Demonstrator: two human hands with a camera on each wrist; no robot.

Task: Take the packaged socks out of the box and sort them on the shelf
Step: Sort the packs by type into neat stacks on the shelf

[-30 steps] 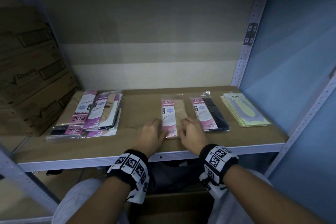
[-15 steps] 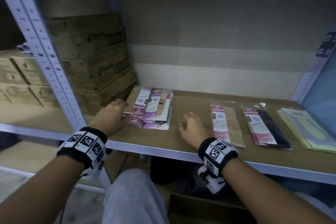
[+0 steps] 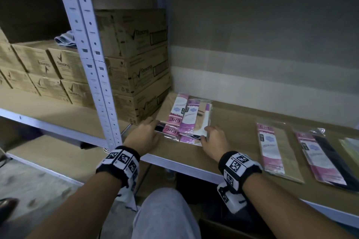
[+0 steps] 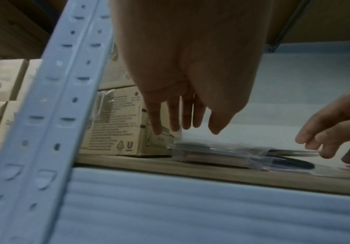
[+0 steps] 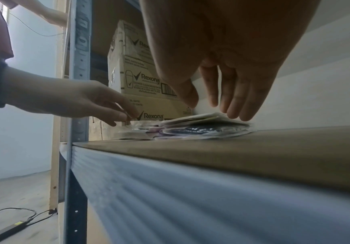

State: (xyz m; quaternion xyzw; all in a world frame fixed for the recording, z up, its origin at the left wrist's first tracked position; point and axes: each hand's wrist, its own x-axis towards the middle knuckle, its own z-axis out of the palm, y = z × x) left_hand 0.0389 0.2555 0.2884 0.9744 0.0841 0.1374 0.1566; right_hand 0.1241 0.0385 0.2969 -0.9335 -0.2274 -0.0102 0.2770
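Observation:
A mixed pile of packaged socks (image 3: 189, 120) with pink labels lies at the left end of the shelf board (image 3: 239, 153). My left hand (image 3: 155, 126) touches the pile's near left corner with straight fingers (image 4: 175, 118). My right hand (image 3: 206, 134) rests its fingertips (image 5: 232, 112) on the pile's (image 5: 201, 128) near right corner. Neither hand grips a packet. To the right lie a beige sock packet (image 3: 272, 147), a black sock packet (image 3: 326, 158) and the edge of a pale green stack (image 3: 351, 148).
Stacked Rexona cartons (image 3: 139, 68) stand directly left of the pile, behind a white perforated shelf upright (image 3: 93, 68). More cartons (image 3: 40, 72) fill the neighbouring shelf. A dark cardboard box (image 3: 217, 228) sits under the shelf by my knee. A cable and adapter (image 5: 9, 229) lie on the floor.
Both hands left the beige packet and moved left to the mixed pile. First the left hand reached it, then the right. My head turned left with them.

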